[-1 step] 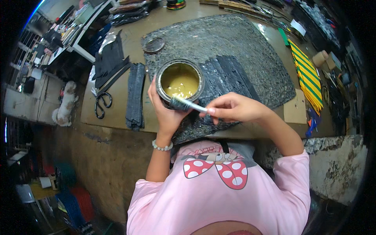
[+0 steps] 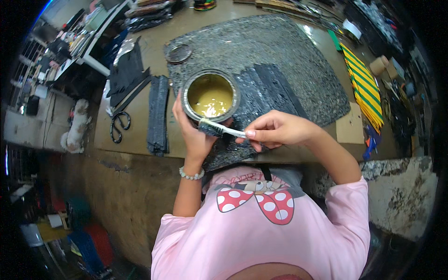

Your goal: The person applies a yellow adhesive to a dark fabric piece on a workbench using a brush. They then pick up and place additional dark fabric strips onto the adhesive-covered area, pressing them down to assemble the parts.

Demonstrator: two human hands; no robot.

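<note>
My left hand (image 2: 193,140) is wrapped round an open metal can (image 2: 235,97) holding a glossy yellowish liquid (image 2: 210,100). A small brush (image 2: 235,133) with a white handle and dark bristles is pinched in my right hand (image 2: 280,130). The brush head is at the near side of the can's rim, outside its mouth, and has pale yellowish stuff along its upper edge. Beyond my right hand, black strips (image 2: 268,88) lie side by side on a speckled dark slab (image 2: 312,70). Their surface shines in places.
A round lid (image 2: 179,53) rests on the slab's far left. Left of it are a bundle of dark strips (image 2: 158,114), black sheet pieces (image 2: 126,70) and black-handled scissors (image 2: 119,126). Yellow-green striped pieces (image 2: 361,86) lie right. A white dog (image 2: 77,128) is on the floor at left.
The brush head has shifted slightly left and down, from over the near rim to just outside it. The whole view has shifted a little. Both hands keep their holds.
</note>
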